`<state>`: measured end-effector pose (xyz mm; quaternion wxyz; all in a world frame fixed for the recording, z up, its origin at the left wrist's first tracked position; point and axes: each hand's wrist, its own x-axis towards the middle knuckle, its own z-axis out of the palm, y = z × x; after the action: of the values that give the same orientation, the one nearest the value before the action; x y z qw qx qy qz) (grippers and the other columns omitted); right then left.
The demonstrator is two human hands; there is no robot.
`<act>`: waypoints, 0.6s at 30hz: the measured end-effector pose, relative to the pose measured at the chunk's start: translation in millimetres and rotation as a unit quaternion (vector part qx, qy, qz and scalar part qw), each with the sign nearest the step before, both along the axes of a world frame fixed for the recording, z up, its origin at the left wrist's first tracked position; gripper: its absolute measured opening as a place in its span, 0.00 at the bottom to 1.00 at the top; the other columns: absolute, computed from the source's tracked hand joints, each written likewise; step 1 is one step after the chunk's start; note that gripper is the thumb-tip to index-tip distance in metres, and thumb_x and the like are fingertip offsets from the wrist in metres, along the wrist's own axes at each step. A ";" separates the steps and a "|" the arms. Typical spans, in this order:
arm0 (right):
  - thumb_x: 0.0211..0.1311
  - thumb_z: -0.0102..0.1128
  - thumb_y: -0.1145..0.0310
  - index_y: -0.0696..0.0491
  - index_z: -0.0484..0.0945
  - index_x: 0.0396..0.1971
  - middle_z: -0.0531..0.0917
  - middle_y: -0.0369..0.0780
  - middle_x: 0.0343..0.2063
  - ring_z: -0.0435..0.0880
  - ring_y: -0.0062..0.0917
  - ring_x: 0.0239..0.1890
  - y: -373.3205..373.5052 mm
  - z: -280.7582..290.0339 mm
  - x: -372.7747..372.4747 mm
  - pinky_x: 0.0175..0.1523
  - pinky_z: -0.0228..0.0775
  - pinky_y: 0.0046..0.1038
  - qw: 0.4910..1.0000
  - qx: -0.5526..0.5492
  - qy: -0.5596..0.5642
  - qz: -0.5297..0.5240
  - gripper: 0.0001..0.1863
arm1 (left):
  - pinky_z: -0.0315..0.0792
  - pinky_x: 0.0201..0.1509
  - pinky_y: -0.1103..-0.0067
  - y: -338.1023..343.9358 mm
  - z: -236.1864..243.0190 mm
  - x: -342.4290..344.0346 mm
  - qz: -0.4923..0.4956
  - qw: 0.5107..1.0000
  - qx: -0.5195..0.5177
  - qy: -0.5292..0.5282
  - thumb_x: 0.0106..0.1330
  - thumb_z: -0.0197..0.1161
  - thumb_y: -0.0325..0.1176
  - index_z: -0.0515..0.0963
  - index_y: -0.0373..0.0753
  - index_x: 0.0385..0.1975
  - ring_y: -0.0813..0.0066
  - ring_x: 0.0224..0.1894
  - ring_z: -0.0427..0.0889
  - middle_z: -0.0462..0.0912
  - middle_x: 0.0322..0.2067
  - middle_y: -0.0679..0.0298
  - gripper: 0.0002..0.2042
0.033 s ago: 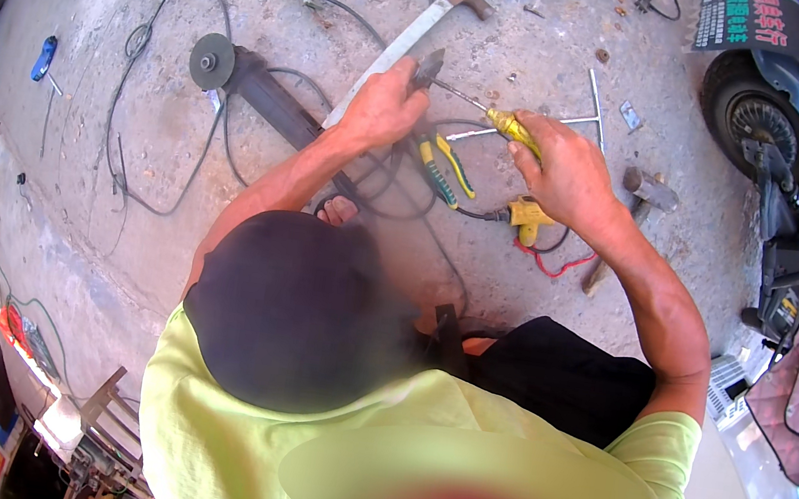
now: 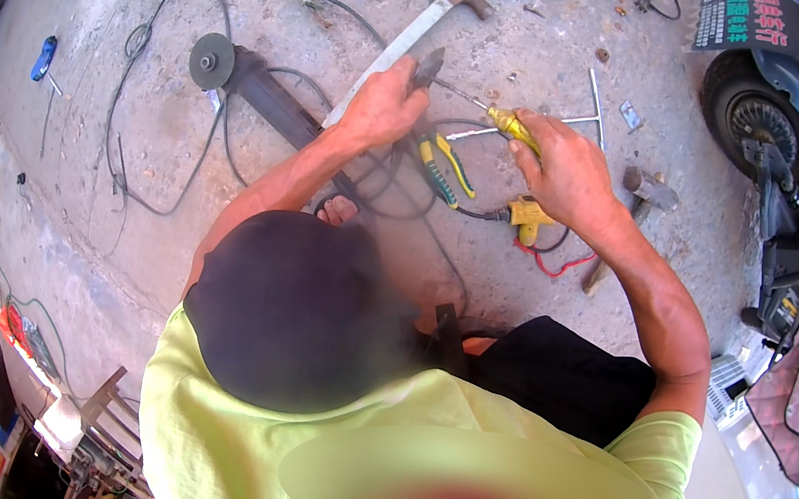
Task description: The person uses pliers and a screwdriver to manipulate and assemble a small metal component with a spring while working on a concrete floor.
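My left hand (image 2: 385, 106) is closed round a dark grey metal piece (image 2: 427, 67), whose pointed end sticks out past the fingers; its kind I cannot make out. In my right hand (image 2: 572, 166) is a screwdriver (image 2: 511, 128) with a clear yellow handle, and its thin shaft points left at the metal piece. Whether the tip touches is too small to tell. A claw hammer (image 2: 409, 37) with a long pale handle lies just beyond my left hand. Pliers (image 2: 446, 170) with yellow and green grips rest on the ground between my hands.
An angle grinder (image 2: 272, 104) with its cord lies left. Around my right arm are a T-handled wrench (image 2: 597, 109), a yellow cable socket (image 2: 529, 214) and a short hammer (image 2: 652, 189). A scooter wheel (image 2: 769, 127) stands far right; a blue-handled tool (image 2: 44, 58) lies far left.
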<state>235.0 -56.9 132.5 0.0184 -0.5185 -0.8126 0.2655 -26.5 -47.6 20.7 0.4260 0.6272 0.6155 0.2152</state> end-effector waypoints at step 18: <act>0.72 0.57 0.59 0.58 0.82 0.48 0.79 0.40 0.19 0.77 0.28 0.21 -7.9 -20.6 6.2 0.29 0.68 0.31 0.934 -0.287 0.148 -0.150 0.17 | 0.74 0.38 0.57 -9.1 -3.4 1.0 -0.023 0.998 0.039 0.040 0.65 0.58 0.33 0.71 0.28 0.43 0.37 0.34 0.82 0.79 0.27 0.38 0.14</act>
<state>241.1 -64.8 111.9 0.0285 -0.5726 -0.6024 0.5554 -25.5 -56.7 17.3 0.3811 0.6655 0.6086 0.2035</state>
